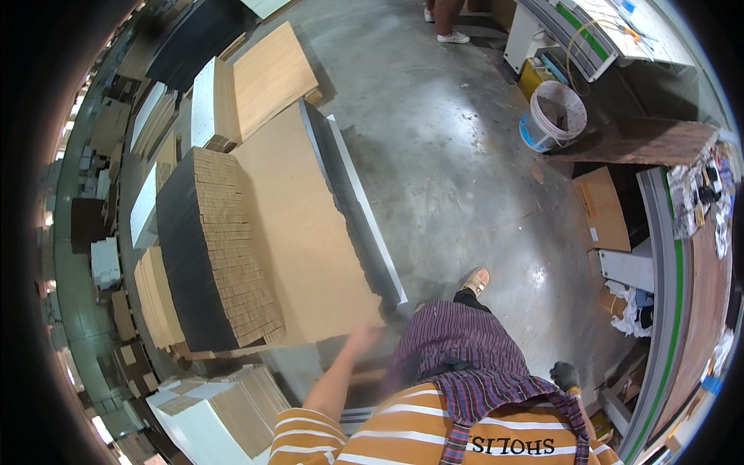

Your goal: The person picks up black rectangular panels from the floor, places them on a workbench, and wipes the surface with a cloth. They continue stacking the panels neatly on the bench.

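At nine o'clock, a brown board sheet [306,248] seemingly cushions stacked black-topped panels [198,240], its corner beside the blurred left hand [363,339], whose grip, like the gloved right hand [566,376]'s, I cannot tell.

The person near me wears an orange-brown shirt [387,430] with white stripes and black lettering, and a cloth apron [465,341] striped in purples. The right hand [565,376] looks gloved in black. The wide, flat rectangular board [298,232] is plain tan; the rectangular stack of boards [229,240] shows black and brown. Mottled grey concrete floor [434,178]; round plastic bucket [529,122], white and blue.
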Available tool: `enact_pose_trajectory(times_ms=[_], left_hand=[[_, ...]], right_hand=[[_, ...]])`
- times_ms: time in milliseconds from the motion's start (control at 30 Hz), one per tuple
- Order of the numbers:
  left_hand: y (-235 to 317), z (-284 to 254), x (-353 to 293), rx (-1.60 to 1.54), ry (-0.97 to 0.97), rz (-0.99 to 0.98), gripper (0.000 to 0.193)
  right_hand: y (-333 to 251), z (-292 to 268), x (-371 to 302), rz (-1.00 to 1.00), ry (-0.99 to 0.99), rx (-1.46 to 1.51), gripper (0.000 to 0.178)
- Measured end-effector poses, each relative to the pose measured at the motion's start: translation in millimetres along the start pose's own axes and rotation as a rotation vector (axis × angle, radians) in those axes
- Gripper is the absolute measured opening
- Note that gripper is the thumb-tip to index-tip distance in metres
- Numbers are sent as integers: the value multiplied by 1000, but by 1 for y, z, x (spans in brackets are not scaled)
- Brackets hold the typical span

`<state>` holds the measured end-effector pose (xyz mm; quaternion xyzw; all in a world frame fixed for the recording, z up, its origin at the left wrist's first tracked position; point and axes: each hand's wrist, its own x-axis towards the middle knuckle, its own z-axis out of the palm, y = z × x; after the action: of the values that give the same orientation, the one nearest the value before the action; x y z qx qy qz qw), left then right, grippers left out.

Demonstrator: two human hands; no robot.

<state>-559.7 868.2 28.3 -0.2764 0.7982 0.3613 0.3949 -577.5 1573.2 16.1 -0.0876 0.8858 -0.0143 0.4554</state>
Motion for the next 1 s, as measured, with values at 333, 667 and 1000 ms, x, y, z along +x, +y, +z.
enact_pose_trajectory(times_ms=[333,667,1000], left_hand=[[-7,53,-41,-128,81,-288,38],[57,-110,129,-341,239,-254,40],[81,-240,209,-804,518,-72,31]], right_hand=[[-34,-235,235,-61,227,950,23],[-170,-400,368,-356,51,353,26],[-332,-547,511,-440,-62,14,26]])
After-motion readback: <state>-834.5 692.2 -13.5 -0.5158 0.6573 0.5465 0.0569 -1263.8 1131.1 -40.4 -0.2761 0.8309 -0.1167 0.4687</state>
